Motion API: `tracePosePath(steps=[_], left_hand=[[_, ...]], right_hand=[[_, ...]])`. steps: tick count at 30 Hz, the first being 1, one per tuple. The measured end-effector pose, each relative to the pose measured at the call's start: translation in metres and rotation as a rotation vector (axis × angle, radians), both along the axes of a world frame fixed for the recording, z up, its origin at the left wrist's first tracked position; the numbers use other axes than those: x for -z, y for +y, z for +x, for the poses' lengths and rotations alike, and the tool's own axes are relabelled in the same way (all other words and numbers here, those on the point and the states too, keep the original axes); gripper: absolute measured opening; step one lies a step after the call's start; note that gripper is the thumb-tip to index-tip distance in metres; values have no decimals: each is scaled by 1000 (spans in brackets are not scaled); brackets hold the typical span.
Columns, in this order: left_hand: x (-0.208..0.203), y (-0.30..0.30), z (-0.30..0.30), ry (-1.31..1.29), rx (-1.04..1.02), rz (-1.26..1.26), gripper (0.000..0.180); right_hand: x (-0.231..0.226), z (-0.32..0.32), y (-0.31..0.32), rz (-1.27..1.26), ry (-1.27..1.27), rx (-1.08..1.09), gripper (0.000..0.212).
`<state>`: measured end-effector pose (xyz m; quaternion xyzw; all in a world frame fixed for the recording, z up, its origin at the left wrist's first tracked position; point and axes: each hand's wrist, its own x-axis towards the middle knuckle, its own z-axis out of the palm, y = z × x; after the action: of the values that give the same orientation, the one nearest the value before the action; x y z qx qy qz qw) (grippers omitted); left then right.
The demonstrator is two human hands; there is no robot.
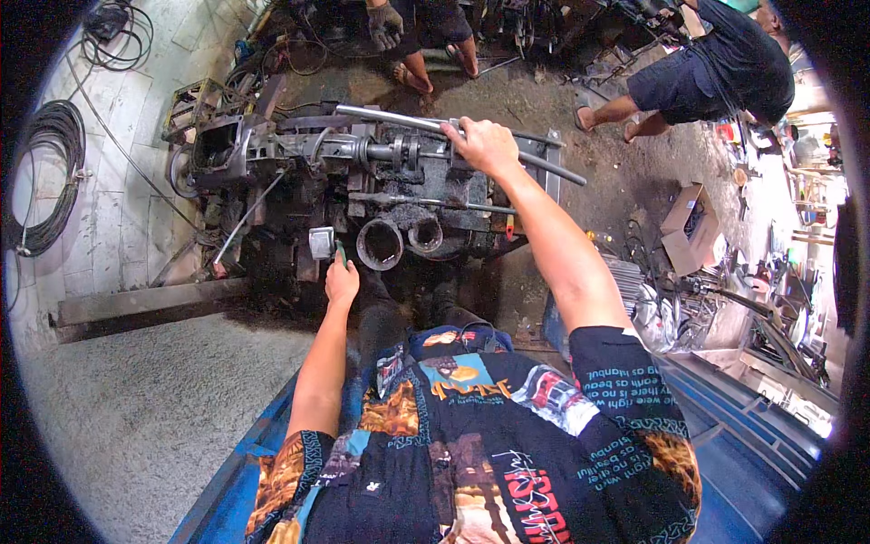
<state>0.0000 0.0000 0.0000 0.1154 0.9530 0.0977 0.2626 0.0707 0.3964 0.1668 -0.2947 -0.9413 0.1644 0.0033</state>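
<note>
A long lathe-like machine, dark and greasy, stretches from left to right in front of me. Across its far side lies a long grey metal rod; my right hand is closed over it. A second bar emerges to the right of that wrist. My left hand is nearer to me, its fingers wrapped on a slim green handle beside a pale square box. What the handle joins to is hidden. Two round metal cylinders, open at the top, are right of it.
Beyond the machine a gloved hand and bare feet of another person show. A person in dark clothes bends at the far right. An open cardboard box sits on the right-hand floor. Coiled cable hangs at left.
</note>
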Motion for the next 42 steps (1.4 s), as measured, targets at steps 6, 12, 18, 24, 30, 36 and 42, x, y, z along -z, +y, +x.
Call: tracePosePath(steps=[6,12,18,24,30,36,42], left_hand=[[2,12,5,36,-13,77,49],[-4,6,5,35,-14,70,48],[1,5,8,67,-17,101,48],[6,4,5,61,-8,69,49],[-1,8,8,65,-29,72,49],[-7,11,8,46,-33,75,49],[-4,9,8,73,-17,68,48]], right_hand=[[7,3,8,46,91,-25,65],[10,0,4,57,62,-15,68],[2,-1,1,49,28,-26,74],[-3,0,1,28,-41,-15,75],[-6,-2,-1,17,-19,-27,76],[-2,-3,1,-5,-14,-14,75],[-3,-3,1,-9,-26,-2,75]])
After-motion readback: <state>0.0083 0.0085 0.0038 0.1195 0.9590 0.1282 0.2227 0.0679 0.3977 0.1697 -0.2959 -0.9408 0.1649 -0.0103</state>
